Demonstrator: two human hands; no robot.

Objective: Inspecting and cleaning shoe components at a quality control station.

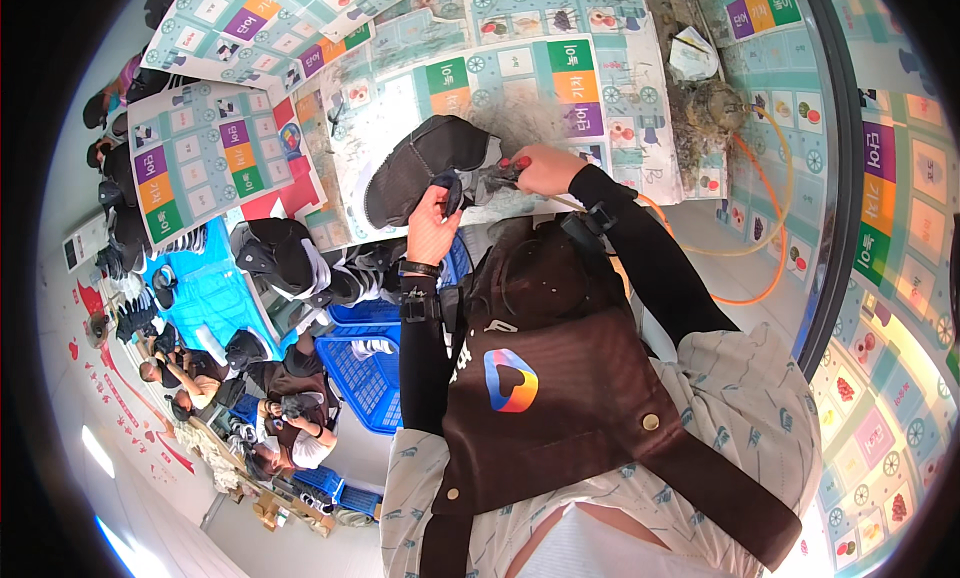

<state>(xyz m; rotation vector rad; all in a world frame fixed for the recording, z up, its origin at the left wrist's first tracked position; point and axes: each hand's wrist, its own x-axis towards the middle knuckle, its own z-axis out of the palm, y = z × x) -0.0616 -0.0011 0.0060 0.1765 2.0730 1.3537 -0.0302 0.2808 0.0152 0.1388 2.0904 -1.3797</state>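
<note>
A dark grey, rounded cloth piece [425,173] with a stitched line and a pale edge lies near the front of the patterned worktable. It resembles a shoe or a cap; its exact kind cannot be made out. My left hand [433,228] is at its near edge, fingers closed on a dark part of it. From the right, my right hand [548,169] comes in, closed around a small red-handled tool [521,164]. The tool's grey tip end lies by the pale edge, between my hands, and its shape is unclear.
An orange hose [750,300] loops down beside the table's right side. A stained round lump [712,108] stands there. More dark items [275,256] with white trim are at left, above blue baskets [365,383]. Several people sit farther left, one a person in an apron [300,418].
</note>
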